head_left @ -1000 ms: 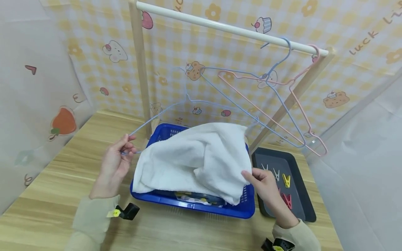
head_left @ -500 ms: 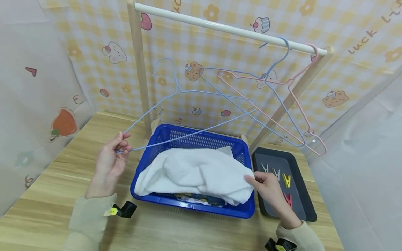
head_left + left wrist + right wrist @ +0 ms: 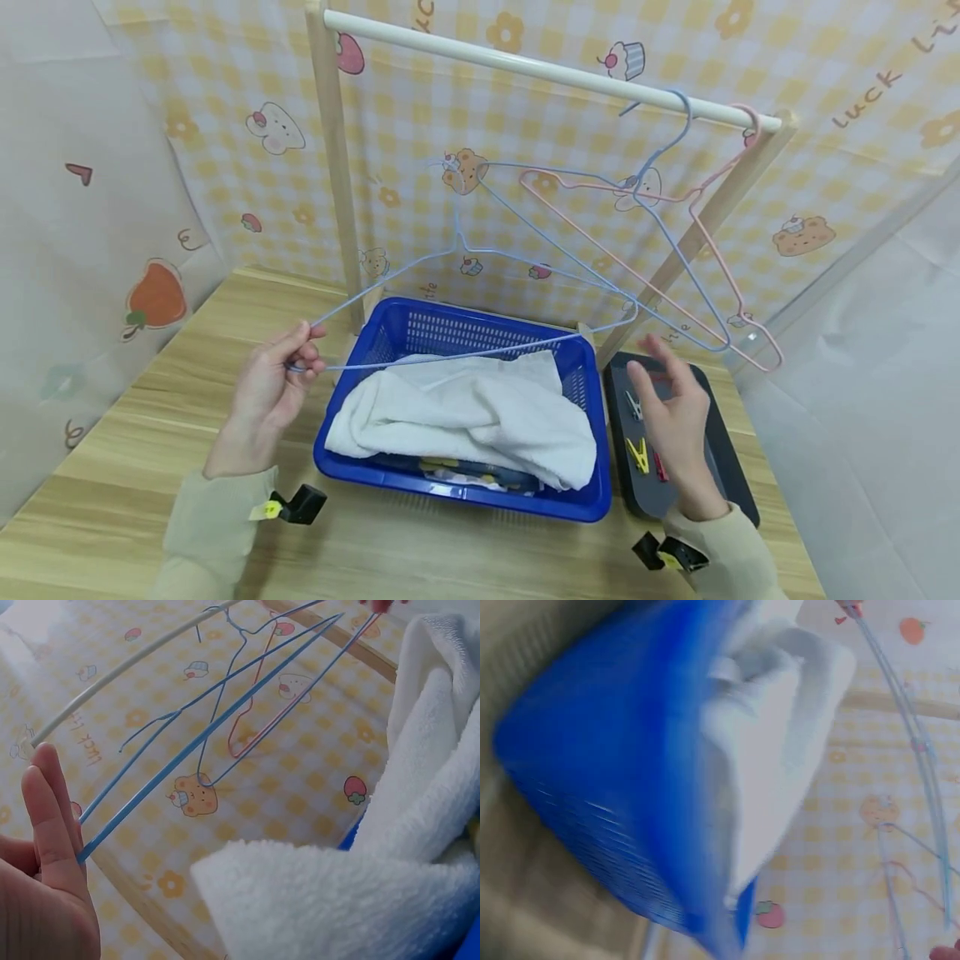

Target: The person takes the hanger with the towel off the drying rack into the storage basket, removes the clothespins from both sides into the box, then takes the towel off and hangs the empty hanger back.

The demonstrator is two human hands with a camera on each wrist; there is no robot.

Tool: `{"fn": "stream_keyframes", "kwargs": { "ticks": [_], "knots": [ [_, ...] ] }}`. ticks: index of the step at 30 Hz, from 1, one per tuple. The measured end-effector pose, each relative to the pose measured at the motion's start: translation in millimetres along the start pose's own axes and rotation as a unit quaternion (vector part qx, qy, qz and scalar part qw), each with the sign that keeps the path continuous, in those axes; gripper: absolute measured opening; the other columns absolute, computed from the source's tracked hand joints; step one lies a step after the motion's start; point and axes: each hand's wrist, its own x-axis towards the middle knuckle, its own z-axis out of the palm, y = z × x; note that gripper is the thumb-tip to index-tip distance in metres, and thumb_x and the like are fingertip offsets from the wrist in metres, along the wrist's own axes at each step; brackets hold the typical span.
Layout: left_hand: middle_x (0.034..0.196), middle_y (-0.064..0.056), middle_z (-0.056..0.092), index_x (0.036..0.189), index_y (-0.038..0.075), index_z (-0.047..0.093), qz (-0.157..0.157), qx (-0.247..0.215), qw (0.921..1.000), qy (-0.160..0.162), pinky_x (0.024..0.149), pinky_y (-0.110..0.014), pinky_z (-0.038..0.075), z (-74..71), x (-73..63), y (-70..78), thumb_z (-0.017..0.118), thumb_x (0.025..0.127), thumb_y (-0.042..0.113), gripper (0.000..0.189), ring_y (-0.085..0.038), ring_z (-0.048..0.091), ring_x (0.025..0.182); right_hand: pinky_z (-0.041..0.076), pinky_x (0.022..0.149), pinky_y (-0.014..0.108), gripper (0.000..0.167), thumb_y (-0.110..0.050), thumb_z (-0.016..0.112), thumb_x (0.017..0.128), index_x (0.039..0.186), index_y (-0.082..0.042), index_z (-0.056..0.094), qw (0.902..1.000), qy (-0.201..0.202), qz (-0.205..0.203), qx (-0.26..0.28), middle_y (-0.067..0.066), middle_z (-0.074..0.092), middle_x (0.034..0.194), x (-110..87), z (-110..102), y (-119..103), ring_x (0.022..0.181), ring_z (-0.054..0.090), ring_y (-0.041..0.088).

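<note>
My left hand (image 3: pixel 273 387) grips one lower corner of a light blue wire hanger (image 3: pixel 450 357). The hanger is held up over the back part of a blue plastic basket (image 3: pixel 375 476), its hook upward and blurred. A white towel (image 3: pixel 480 417) lies bunched in the basket, on top of patterned cloth (image 3: pixel 480 472). To the right, beside the hanger's far corner, my right hand (image 3: pixel 675 412) is raised over the dark tray with fingers extended and nothing in it. In the left wrist view the hanger (image 3: pixel 184 754) runs away from my fingers, past the towel (image 3: pixel 345 900).
Behind the basket stands a rack with a white rod (image 3: pixel 525 64). Another blue hanger (image 3: pixel 678 250) and a pink hanger (image 3: pixel 718 258) hang at its right end. A dark tray (image 3: pixel 729 462) holds several clothespins, including a yellow clothespin (image 3: pixel 637 456), partly hidden by my right hand.
My right hand lowered the towel's edge into the basket, let it go and rose away from it. The hanger in my left hand came out from under the towel, swung up, then tilted back down.
</note>
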Motion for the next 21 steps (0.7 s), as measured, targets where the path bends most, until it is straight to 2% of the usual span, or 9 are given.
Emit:
{"fn": "stream_keyframes", "kwargs": {
  "ticks": [3, 4, 6, 7, 8, 11, 14, 18, 21],
  "knots": [
    [0.057, -0.006, 0.062, 0.082, -0.005, 0.068, -0.008, 0.014, 0.9997, -0.019, 0.044, -0.014, 0.051, -1.0, 0.3, -1.4, 0.045, 0.099, 0.007, 0.031, -0.015, 0.064, 0.049, 0.043, 0.083, 0.008, 0.045, 0.014, 0.059, 0.083, 0.127, 0.013, 0.048, 0.9998, -0.005, -0.02, -0.001, 0.028, 0.055, 0.123, 12.7, -4, -21, 0.112, 0.054, 0.024],
    [0.057, -0.006, 0.062, 0.082, -0.005, 0.068, -0.013, 0.019, 0.9994, -0.025, 0.044, -0.014, 0.051, -1.6, 0.3, -1.7, 0.044, 0.099, 0.007, 0.032, -0.014, 0.064, 0.049, 0.042, 0.084, 0.007, 0.045, 0.015, 0.058, 0.083, 0.127, 0.014, 0.047, 0.9996, -0.011, -0.024, -0.003, 0.029, 0.054, 0.124, 15.4, -4, -22, 0.112, 0.053, 0.027],
    [0.058, -0.005, 0.062, 0.082, -0.003, 0.069, -0.024, 0.031, 0.9985, -0.038, 0.045, -0.013, 0.051, -2.6, -0.2, -2.2, 0.043, 0.1, 0.008, 0.033, -0.013, 0.063, 0.05, 0.044, 0.079, 0.006, 0.041, 0.014, 0.058, 0.084, 0.124, 0.013, 0.05, 0.9993, -0.025, -0.027, -0.005, 0.028, 0.057, 0.119, 17.9, -3, -20, 0.105, 0.057, 0.018],
    [0.058, -0.004, 0.062, 0.082, -0.003, 0.069, -0.03, 0.036, 0.9979, -0.044, 0.045, -0.013, 0.051, -3.3, -0.5, -2.3, 0.042, 0.1, 0.008, 0.034, -0.013, 0.063, 0.05, 0.044, 0.077, 0.005, 0.036, 0.012, 0.059, 0.085, 0.121, 0.012, 0.054, 0.9992, -0.033, -0.023, -0.003, 0.026, 0.061, 0.113, 18.3, -2, -15, 0.099, 0.059, 0.018],
    [0.058, -0.004, 0.062, 0.083, -0.002, 0.069, -0.035, 0.041, 0.9973, -0.05, 0.046, -0.013, 0.051, -4.1, -0.7, -2.2, 0.041, 0.101, 0.008, 0.035, -0.012, 0.063, 0.05, 0.045, 0.072, 0.005, 0.031, 0.011, 0.059, 0.086, 0.117, 0.011, 0.057, 0.999, -0.042, -0.018, 0.002, 0.024, 0.064, 0.106, 17.9, -1, -9, 0.093, 0.061, 0.011],
    [0.06, -0.003, 0.062, 0.084, -0.001, 0.069, -0.042, 0.058, 0.9951, -0.069, 0.048, -0.014, 0.052, -5.5, -1.1, -3.0, 0.04, 0.101, 0.008, 0.035, -0.01, 0.062, 0.051, 0.045, 0.057, 0.007, 0.013, 0.005, 0.06, 0.088, 0.1, 0.006, 0.065, 0.997, -0.07, 0.023, 0.026, 0.015, 0.066, 0.082, 14.3, 0, 0, 0.07, 0.056, -0.004],
    [0.063, -0.003, 0.064, 0.086, -0.001, 0.069, -0.041, 0.075, 0.9919, -0.094, 0.051, -0.014, 0.053, -6.8, -0.6, -4.1, 0.04, 0.101, 0.008, 0.034, -0.01, 0.064, 0.055, 0.049, 0.053, 0.011, 0.008, 0.002, 0.059, 0.09, 0.089, 0.005, 0.065, 0.9926, -0.084, 0.063, 0.061, 0.007, 0.062, 0.069, 12.1, -1, -2, 0.058, 0.056, 0.003],
    [0.082, -0.007, 0.069, 0.101, 0.002, 0.066, -0.038, 0.097, 0.9828, -0.153, 0.066, -0.019, 0.057, -10.3, 1.6, -5.2, 0.037, 0.102, 0.011, 0.03, -0.016, 0.069, 0.075, 0.05, 0.052, 0.012, 0.01, 0.003, 0.057, 0.091, 0.085, 0.007, 0.064, 0.9921, -0.056, 0.066, 0.091, -0.001, 0.058, 0.064, 13.6, -5, -6, 0.055, 0.055, 0.005],
    [0.103, -0.007, 0.068, 0.114, 0.006, 0.06, -0.011, 0.154, 0.9714, -0.18, 0.08, -0.024, 0.055, -14.9, 3.0, -5.7, 0.033, 0.104, 0.014, 0.03, -0.018, 0.066, 0.095, 0.049, 0.05, 0.011, 0.011, 0.006, 0.056, 0.09, 0.084, 0.013, 0.062, 0.9892, -0.009, 0.058, 0.134, -0.003, 0.059, 0.063, 18.8, -11, -9, 0.053, 0.055, 0.003]
  ]
}}
